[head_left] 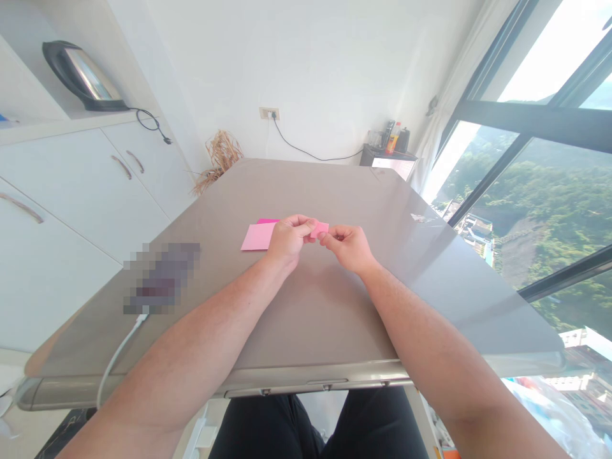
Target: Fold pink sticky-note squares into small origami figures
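Between my two hands, over the middle of the table, is a small folded piece of pink paper (320, 229). My left hand (290, 239) pinches its left side between thumb and fingers. At its lower right edge, my right hand (351, 245) grips it with thumb and forefinger. Partly behind my left hand, light pink sheets of paper (257, 237) lie flat on the table, with a darker pink sheet (268, 221) showing from beneath. The fingers hide much of the folded piece, so its exact shape cannot be made out.
The grey-brown table (315, 319) spreads out around my hands. On its left lies a blurred-out dark object (162, 277) with a white cable (115, 354) running off the front edge. A kettle (83, 76) stands on a shelf at left; windows (535, 172) line the right.
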The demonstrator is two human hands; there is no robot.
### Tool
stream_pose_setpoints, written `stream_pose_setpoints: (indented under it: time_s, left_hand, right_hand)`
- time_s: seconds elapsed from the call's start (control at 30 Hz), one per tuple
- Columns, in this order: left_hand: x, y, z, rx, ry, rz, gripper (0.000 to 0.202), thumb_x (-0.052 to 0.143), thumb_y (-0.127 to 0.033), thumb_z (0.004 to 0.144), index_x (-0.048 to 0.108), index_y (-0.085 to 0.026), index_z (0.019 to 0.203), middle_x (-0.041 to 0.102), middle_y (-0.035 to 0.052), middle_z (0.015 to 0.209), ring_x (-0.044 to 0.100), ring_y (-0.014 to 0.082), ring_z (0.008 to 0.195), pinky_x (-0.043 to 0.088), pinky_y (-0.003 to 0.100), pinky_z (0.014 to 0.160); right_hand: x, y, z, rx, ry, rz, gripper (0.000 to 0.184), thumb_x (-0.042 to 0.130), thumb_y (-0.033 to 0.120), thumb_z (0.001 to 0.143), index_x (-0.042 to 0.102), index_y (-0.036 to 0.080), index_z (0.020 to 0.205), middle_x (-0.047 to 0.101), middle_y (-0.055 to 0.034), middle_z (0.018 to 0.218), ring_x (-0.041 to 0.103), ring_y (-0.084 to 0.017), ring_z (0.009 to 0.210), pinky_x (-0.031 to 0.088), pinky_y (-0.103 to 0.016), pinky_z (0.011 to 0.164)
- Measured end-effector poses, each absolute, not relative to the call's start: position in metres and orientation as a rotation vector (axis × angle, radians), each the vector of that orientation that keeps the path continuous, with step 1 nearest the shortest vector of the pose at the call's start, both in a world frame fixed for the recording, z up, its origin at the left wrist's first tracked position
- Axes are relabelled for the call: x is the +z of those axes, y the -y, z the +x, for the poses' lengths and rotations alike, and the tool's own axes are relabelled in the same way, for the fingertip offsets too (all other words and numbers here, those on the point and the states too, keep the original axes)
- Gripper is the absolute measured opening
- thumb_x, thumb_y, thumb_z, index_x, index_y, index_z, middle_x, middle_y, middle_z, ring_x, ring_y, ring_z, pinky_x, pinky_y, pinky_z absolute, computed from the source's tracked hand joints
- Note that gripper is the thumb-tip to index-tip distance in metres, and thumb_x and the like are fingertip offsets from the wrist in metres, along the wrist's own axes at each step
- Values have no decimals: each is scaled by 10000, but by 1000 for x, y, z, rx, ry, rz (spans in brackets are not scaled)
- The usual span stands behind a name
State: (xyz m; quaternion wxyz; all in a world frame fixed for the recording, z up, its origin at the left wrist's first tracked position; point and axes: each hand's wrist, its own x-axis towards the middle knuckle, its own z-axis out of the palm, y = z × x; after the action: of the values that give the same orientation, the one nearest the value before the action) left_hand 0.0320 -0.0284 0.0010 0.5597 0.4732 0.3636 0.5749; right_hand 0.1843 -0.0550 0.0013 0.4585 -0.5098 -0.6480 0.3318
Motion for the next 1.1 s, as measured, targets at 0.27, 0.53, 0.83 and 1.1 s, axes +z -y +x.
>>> stream_pose_setpoints:
  time_s: [0.27, 0.53, 0.83, 1.1]
  left_hand:
    - [-8, 26, 38, 1431, -915, 1097, 162, 761, -299, 692, 681, -158, 695, 672, 40, 717, 600, 143, 676, 493, 311, 677]
    - [-12, 24, 35, 1399, -1025, 1199, 227, 755, -377, 744, 702, -159, 775, 697, 52, 768, 614, 149, 692, 502, 322, 693]
    - [-10, 28, 31, 1307, -918, 1300, 223, 770, -297, 723, 712, -168, 896, 738, 66, 851, 663, 170, 750, 508, 319, 698]
    - [-6, 29, 26, 1194, -966, 1477, 102, 695, -218, 708, 719, -181, 799, 728, 42, 762, 655, 180, 793, 483, 307, 709]
  right_hand:
    - [5, 54, 182, 723, 1608, -1319, 309, 641, 403, 791, 551, 205, 571, 474, 37, 549, 385, -105, 537, 322, -277, 529]
    - [2, 54, 184, 837, 1620, -1352, 268, 651, 425, 782, 630, 197, 644, 554, 22, 606, 430, -108, 551, 342, -271, 523]
    - [3, 52, 187, 932, 1493, -1313, 254, 679, 404, 748, 636, 195, 609, 565, 15, 582, 483, -124, 572, 364, -274, 538]
    - [0, 49, 190, 906, 1417, -1280, 244, 701, 429, 742, 659, 203, 662, 598, 15, 622, 525, -128, 594, 420, -279, 579]
